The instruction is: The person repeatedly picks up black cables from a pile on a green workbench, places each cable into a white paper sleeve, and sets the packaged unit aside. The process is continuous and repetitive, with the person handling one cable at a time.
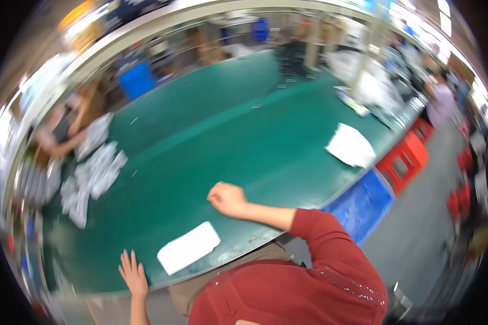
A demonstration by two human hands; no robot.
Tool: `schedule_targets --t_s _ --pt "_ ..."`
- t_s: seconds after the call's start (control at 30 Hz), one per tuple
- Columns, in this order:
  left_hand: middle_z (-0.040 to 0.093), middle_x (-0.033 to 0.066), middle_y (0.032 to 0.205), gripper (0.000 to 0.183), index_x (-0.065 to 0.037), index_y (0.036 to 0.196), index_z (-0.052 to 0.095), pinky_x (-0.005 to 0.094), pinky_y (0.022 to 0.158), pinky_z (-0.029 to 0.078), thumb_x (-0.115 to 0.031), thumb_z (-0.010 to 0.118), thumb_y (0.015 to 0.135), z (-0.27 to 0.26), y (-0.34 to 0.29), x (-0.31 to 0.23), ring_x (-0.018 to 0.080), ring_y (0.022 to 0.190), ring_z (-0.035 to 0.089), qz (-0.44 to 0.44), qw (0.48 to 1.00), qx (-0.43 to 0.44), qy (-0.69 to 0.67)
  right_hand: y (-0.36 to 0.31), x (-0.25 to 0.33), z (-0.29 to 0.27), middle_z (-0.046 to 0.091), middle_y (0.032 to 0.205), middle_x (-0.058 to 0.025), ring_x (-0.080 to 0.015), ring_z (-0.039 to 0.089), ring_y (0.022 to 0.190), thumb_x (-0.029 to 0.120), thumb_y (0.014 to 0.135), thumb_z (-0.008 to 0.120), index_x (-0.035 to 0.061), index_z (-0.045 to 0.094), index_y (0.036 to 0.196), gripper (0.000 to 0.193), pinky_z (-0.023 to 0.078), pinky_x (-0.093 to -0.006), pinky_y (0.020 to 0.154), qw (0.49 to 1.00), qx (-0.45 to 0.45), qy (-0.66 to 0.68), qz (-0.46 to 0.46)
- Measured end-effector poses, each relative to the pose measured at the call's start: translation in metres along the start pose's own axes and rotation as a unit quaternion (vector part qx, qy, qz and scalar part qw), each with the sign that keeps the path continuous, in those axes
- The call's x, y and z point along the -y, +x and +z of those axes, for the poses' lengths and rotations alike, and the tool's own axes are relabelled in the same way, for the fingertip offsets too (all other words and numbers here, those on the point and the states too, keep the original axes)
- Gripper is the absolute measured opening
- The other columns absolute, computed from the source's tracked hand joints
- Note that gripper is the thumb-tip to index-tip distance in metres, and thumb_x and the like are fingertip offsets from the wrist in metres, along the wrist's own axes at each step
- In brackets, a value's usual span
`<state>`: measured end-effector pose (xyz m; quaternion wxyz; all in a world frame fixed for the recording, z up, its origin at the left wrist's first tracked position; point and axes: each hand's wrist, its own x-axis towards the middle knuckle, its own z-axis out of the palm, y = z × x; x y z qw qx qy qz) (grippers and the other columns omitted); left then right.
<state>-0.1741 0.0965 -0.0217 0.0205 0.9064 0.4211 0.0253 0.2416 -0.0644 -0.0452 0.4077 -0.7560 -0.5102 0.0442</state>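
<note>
On the green table [200, 146], my left hand [133, 275] lies near the front edge with fingers spread and nothing in it. A flat white piece [188, 247], which could be cloth or paper, lies just to its right, apart from it. Beyond that piece, my right hand [228, 199] is over the table with its fingers curled closed. Nothing shows in it, though the picture is slightly blurred there. Another white piece [351, 145] with uneven edges lies farther off at the right, touched by neither hand.
Crumpled grey-white bundles [92, 173] lie at the left, where another person's arm [65, 146] reaches in. A blue bin [360, 206] and red stools [404, 162] stand along the right edge. Plastic bags [363, 76] are heaped at the far right. Another person [441, 100] is beyond them.
</note>
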Motion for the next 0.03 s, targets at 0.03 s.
schedule_targets --t_s 0.03 --pt "0.022 0.0121 0.16 0.052 -0.014 0.152 0.032 0.0585 0.116 0.012 -0.026 0.038 0.102 -0.0056 -0.0034 -0.004 0.0329 0.148 0.018 0.005 1.0 -0.003 -0.005 0.0039 0.0169 0.0172 0.069 0.087 -0.0117 -0.0248 0.066 0.09 0.016 0.08 0.063 0.0133 0.071 0.078 0.009 0.056 -0.0388 0.077 0.999 0.037 0.017 -0.034"
